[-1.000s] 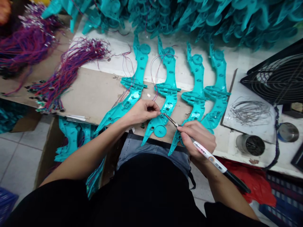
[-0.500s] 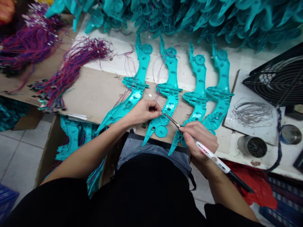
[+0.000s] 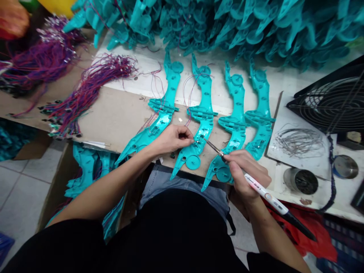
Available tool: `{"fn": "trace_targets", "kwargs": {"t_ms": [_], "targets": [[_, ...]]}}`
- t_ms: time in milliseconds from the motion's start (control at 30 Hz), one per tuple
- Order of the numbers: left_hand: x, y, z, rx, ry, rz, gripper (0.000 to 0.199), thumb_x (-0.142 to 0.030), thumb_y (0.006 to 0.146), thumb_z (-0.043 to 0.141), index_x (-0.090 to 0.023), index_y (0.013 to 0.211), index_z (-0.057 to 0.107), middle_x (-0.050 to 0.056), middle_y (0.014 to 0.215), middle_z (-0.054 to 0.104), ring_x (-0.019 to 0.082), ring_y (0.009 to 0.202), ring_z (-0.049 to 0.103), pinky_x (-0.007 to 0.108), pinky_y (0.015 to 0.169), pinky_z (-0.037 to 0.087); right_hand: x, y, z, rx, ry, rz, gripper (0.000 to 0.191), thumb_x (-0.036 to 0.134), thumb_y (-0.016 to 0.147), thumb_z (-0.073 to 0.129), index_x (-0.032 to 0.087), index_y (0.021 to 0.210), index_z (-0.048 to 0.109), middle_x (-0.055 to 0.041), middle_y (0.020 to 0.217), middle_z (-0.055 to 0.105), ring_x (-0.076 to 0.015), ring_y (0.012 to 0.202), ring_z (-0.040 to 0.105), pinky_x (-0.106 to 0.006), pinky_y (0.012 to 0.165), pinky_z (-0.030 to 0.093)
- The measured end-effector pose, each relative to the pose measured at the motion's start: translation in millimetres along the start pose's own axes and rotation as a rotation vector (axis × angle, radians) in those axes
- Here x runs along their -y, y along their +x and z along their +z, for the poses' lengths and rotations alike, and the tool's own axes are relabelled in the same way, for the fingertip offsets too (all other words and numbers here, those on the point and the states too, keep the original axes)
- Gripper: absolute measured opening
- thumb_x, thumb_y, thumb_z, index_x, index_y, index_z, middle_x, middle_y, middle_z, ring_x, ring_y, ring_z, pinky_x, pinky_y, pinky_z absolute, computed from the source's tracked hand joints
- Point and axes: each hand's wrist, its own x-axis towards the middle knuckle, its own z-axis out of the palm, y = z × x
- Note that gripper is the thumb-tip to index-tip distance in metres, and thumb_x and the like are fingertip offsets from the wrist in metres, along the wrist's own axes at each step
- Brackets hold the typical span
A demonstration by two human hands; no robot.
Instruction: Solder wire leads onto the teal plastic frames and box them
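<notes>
Several teal plastic shells lie in a row on the table. Over the lower half of the second shell from the left [image 3: 205, 99], my left hand [image 3: 178, 137] is pinched closed on something too small to make out, perhaps a wire end. My right hand [image 3: 248, 170] grips a white soldering iron [image 3: 265, 195] like a pen, its metal tip pointing at the same shell, near my left fingertips. Thin red and purple wires [image 3: 184, 93] loop over this shell. More wires lie on the leftmost shell [image 3: 172, 85]. Two further shells [image 3: 237, 99] lie to the right.
Wire bundles [image 3: 96, 85] lie on the left. A large pile of teal shells [image 3: 199, 22] fills the back. At right are a black fan [image 3: 335, 98], a coil of thin solder-like wire [image 3: 298, 139] on a white sheet and a round tin [image 3: 301, 181]. A box of shells [image 3: 85, 167] stands below left.
My right hand and the iron have moved slightly right and down, the tip shifting a little away from my left fingertips. My left hand keeps its pinch. The view has shifted slightly.
</notes>
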Motion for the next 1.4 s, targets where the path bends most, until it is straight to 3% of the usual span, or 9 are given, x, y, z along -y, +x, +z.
{"fn": "trace_targets", "kwargs": {"t_ms": [633,900,1067,1200,1400], "targets": [[1.5,0.9,0.1,0.010,-0.024,0.015,0.008,-0.022,0.069,0.068,-0.014,0.070,0.064,-0.001,0.062,0.061,0.008,0.056,0.050,0.018,0.051,0.040,-3.6,-4.1,0.2,-0.036,0.025,0.024,0.020,0.014,0.087,0.062,0.024,0.099,0.075,-0.0036,0.079,0.072,-0.0203,0.077,0.067,-0.038,0.070,0.055],[1.7,1.5,5.3,-0.152,0.040,0.051,0.015,-0.029,0.079,0.066,-0.014,0.077,0.068,0.001,0.064,0.065,0.010,0.058,0.058,0.020,0.055,0.046,-7.5,-2.8,-1.8,-0.109,0.015,0.055,0.015,0.019,0.088,0.062,0.023,0.095,0.075,-0.0039,0.078,0.072,-0.0202,0.074,0.067,-0.038,0.069,0.056],[-5.5,2.1,0.1,-0.058,0.006,0.030,0.021,-0.026,0.081,0.064,-0.013,0.098,0.068,0.003,0.071,0.071,0.012,0.061,0.066,0.023,0.060,0.055,-10.3,-1.8,-2.1,-0.127,-0.003,0.064,0.015,0.021,0.088,0.062,0.023,0.095,0.075,-0.0042,0.079,0.073,-0.0204,0.074,0.068,-0.039,0.070,0.056],[-13.9,3.4,-2.6,-0.077,0.104,0.073,0.010,-0.024,0.082,0.063,-0.014,0.081,0.065,0.003,0.066,0.069,0.011,0.058,0.065,0.021,0.057,0.052,-13.5,-1.2,-2.6,-0.123,0.010,0.075,0.015,0.019,0.088,0.062,0.023,0.095,0.075,-0.0042,0.079,0.073,-0.0205,0.076,0.068,-0.039,0.071,0.056],[-19.9,11.7,13.7,-0.098,0.205,0.138,0.008,-0.021,0.079,0.063,-0.014,0.076,0.066,0.000,0.063,0.066,0.010,0.058,0.058,0.020,0.056,0.044,-14.1,-0.1,-2.6,-0.096,0.046,0.059,0.019,0.014,0.088,0.062,0.023,0.099,0.075,-0.0039,0.081,0.071,-0.0195,0.078,0.067,-0.037,0.072,0.054]]}}
